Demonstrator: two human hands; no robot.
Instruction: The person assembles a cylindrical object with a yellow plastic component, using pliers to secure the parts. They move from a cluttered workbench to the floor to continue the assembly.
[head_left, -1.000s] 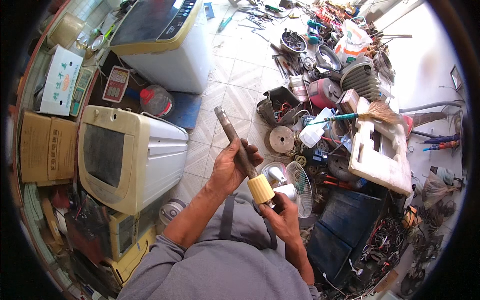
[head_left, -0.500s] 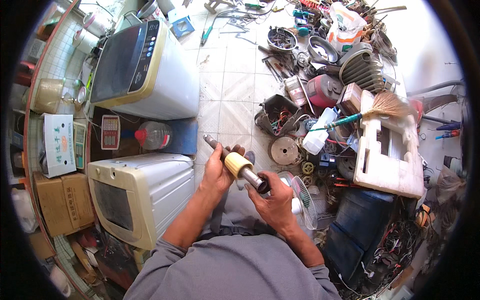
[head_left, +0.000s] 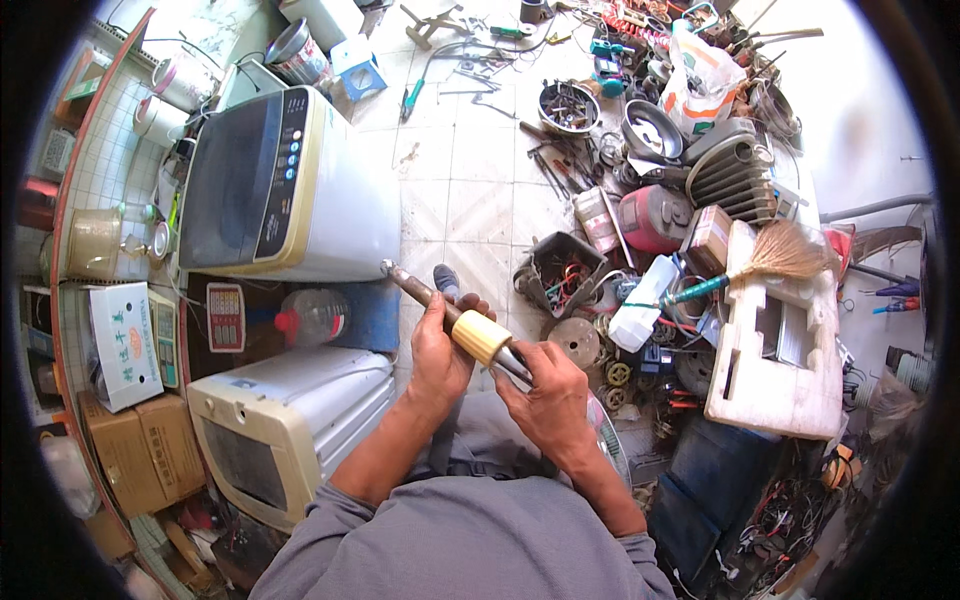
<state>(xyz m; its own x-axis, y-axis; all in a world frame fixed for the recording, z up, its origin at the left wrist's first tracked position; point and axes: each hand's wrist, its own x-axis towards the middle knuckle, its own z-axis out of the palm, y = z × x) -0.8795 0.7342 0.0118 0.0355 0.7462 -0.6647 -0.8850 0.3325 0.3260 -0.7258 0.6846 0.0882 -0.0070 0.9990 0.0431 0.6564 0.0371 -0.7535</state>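
A: Please, what are the two hands holding?

B: One long piece, which lies slanting between them. The left hand (head_left: 437, 352) has its fingers wrapped around a dull, brownish metal rod (head_left: 414, 287), close to where it enters a yellow collar (head_left: 480, 337). The right hand (head_left: 550, 398) has its fingers closed on a smooth, shiny metal tube (head_left: 511, 367) at the other side of this collar.

A: And how is the collar shaped?

B: It is a short cylinder with ridges along its length. It looks like plastic, but I am not certain.

A: Can you see the whole piece?

B: Not quite. The left fingers cover some of the rod, and the right fingers hide the near end of the tube. Only the rod's tip comes out freely, beyond the left fingers.

A: What is around them?

B: Just beyond the right fingers there is a flat, round, dusty disc (head_left: 576, 344); farther beyond, a black open box (head_left: 532, 289) with tangled wires (head_left: 573, 278). Behind the right fingers, a fan cage (head_left: 617, 450) is mostly covered by the forearm. Ahead of the left fingers, a dark shoe (head_left: 446, 277) shows only partly.
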